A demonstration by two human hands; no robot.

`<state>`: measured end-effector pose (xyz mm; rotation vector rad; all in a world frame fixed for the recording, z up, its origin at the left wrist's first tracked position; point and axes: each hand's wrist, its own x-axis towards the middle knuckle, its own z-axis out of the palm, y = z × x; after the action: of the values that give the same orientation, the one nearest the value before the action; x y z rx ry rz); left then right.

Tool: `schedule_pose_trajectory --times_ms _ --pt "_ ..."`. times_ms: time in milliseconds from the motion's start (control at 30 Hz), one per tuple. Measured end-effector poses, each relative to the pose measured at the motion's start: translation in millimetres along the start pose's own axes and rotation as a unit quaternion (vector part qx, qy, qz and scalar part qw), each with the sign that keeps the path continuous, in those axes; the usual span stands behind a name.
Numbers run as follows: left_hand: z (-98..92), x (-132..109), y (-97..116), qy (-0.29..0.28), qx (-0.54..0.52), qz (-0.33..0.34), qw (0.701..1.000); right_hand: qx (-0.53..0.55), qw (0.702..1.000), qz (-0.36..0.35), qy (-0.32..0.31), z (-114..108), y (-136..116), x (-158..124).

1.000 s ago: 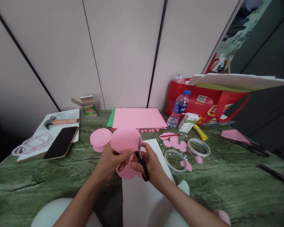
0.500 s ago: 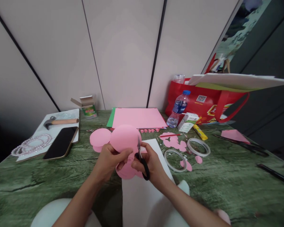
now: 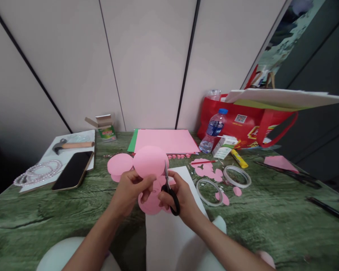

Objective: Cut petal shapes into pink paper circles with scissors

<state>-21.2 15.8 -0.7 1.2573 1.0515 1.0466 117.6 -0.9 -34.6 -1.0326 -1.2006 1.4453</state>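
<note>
Pink paper disc is held up over the middle of the green wood-grain table, above the far part of a white sheet that runs out of view at the bottom. The left hand pinches the disc's lower edge between thumb and fingers. The right hand grips black-handled scissors, fingers around the handles, blades pointing up at the disc's right edge; whether paper lies between them, I cannot tell. Beneath the hands, more pink rounded pieces overlap the sheet's left edge.

Much cutting looks done: a small pile of pink discs lies just beyond the left hand, and pink offcuts lie beyond the right one, near two tape rings. The held disc seems almost round, so probably only its right edge wants trimming, though its lower edge is partly hidden by the fingers.

Near the table's left edge are a phone and a hammer. Along the far edge, pink sheets lie stacked, apparently uncut, with a bottle and a red bag to their right.
</note>
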Motion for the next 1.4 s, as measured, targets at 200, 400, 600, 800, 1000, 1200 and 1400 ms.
schedule_pose_trajectory --times_ms 200,400,600,800,1000,1200,1400 --pt "3.4 -0.5 -0.1 0.001 -0.006 -0.018 1.000 0.014 0.999 -0.017 -0.043 1.6 7.9 0.5" --pt "5.5 -2.1 0.7 0.008 0.054 -0.012 0.998 0.060 0.997 -0.038 -0.033 1.6 3.4 -0.2" --pt "5.2 -2.5 0.6 -0.006 0.060 -0.023 0.998 0.081 0.994 -0.060 -0.044 1.7 1.0 -0.8" --pt "3.9 -2.0 0.0 -0.001 0.065 -0.020 0.998 0.066 0.996 -0.054 -0.042 1.3 2.0 -0.8" --pt "3.4 -1.7 0.0 0.008 0.052 -0.023 0.998 0.071 0.996 -0.039 -0.037 1.4 -1.2 -0.7" --pt "2.4 -2.0 -0.3 0.015 0.056 -0.027 0.998 0.063 0.997 -0.034 -0.036 0.7 1.1 0.6" --pt "0.7 -1.9 0.1 0.021 0.062 -0.031 0.997 0.039 0.999 -0.027 -0.019 -1.0 5.7 1.1"
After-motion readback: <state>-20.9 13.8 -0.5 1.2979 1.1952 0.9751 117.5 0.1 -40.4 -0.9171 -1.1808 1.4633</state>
